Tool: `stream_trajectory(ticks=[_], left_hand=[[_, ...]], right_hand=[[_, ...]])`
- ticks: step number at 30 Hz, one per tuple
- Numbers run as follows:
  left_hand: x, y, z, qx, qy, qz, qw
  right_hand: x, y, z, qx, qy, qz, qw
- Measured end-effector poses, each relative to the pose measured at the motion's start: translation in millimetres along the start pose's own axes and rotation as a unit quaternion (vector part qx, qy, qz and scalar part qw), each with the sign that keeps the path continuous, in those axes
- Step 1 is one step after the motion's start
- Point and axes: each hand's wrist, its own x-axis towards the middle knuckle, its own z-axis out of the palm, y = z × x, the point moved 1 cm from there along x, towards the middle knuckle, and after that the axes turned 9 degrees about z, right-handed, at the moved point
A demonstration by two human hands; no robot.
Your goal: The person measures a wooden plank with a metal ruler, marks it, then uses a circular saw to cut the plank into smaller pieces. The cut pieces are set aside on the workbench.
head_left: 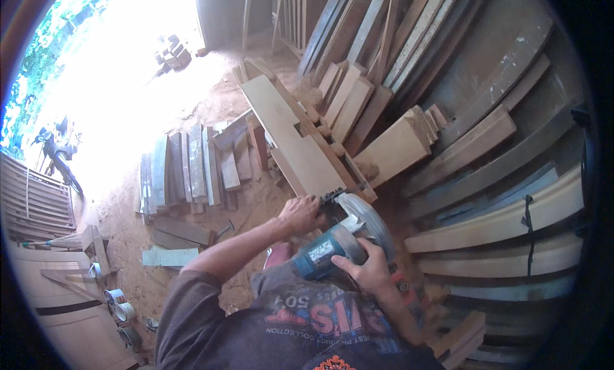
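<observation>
A circular saw with a teal motor body and a curved grey blade guard sits at the near end of a pale wooden board. My right hand is closed around the saw's handle. Fingers curled, my left hand grips the board's near left edge, right beside the saw's base. The board slants away toward the far left and has a notch cut in its right side. Under the guard, the blade and its contact with the wood are hidden.
Thick timber pieces lie right of the board, and long planks are stacked along the right side. Short wood offcuts cover the sandy floor at left. White buckets stand at lower left; a bicycle is farther off.
</observation>
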Motion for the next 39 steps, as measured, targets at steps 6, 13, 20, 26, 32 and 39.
stream_trajectory(ticks=[6, 13, 20, 26, 32, 39], left_hand=[[-23, -8, 22, -0.110, 0.159, -0.051, 0.980], [-24, -2, 80, -0.590, 0.280, -0.236, 0.719], [-20, -2, 71, -0.624, 0.261, -0.186, 0.712], [-16, -5, 72, -0.609, 0.271, -0.183, 0.722], [-17, -6, 70, -0.609, 0.265, -0.202, 0.719], [-17, -6, 66, -0.589, 0.271, -0.180, 0.739]], right_hand=[[-4, 2, -4, 0.056, -0.057, 0.058, 0.995], [-3, -5, -1, 0.004, 0.013, 0.080, 0.997], [-5, -13, -1, -0.021, 0.020, 0.100, 0.995], [-4, -15, 1, -0.027, 0.023, 0.103, 0.994], [-7, -16, -1, -0.028, 0.012, 0.113, 0.993], [-7, -15, 2, -0.008, 0.050, 0.091, 0.995]])
